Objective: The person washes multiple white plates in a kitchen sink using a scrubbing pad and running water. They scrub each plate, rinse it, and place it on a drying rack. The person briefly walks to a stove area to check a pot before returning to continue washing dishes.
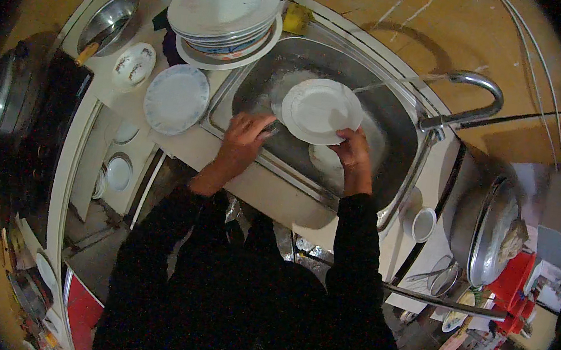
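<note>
My right hand grips the lower right rim of a white plate, thumb on its upper face. The plate is held over a stainless steel sink basin, its face towards me. My left hand is just left of the plate, above the sink's near edge. Its fingers are bent, and whether something small is in them I cannot tell. Water runs from the curved metal faucet towards the plate. Below my right hand, a pale round thing in the basin is partly hidden.
A tall stack of plates stands left of the sink. On the counter nearby are a blue-rimmed plate, an oval floral dish and a metal pan. A white cup and large lidded pot stand on the right.
</note>
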Motion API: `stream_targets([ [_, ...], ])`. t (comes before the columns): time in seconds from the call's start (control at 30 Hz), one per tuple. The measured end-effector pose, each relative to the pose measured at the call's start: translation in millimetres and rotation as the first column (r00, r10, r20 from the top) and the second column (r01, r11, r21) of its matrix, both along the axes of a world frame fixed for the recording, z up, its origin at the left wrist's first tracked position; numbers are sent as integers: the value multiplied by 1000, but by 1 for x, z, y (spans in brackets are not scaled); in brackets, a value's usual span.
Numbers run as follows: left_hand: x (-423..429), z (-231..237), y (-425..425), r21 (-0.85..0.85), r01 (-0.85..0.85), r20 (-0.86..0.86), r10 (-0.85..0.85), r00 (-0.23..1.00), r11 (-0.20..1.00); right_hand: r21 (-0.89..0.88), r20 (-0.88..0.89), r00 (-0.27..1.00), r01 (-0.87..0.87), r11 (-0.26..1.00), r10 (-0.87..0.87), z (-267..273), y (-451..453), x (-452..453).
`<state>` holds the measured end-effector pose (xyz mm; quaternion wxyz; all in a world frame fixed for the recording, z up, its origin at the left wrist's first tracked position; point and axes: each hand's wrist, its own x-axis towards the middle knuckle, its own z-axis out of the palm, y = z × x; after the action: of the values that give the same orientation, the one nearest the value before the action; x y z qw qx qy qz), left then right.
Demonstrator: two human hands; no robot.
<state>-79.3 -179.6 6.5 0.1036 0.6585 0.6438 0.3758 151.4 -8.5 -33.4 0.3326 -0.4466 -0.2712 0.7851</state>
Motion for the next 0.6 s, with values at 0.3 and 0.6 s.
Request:
stream_targets([
  [0.3,56,0,93,-165,233,-429,-282,858,958,51,3,976,219,974,-220,51,-38,12],
  [0.6,110,12,172,-153,448,-270,-473,839,881,21,-47,951,306,952,-305,55,-39,15],
])
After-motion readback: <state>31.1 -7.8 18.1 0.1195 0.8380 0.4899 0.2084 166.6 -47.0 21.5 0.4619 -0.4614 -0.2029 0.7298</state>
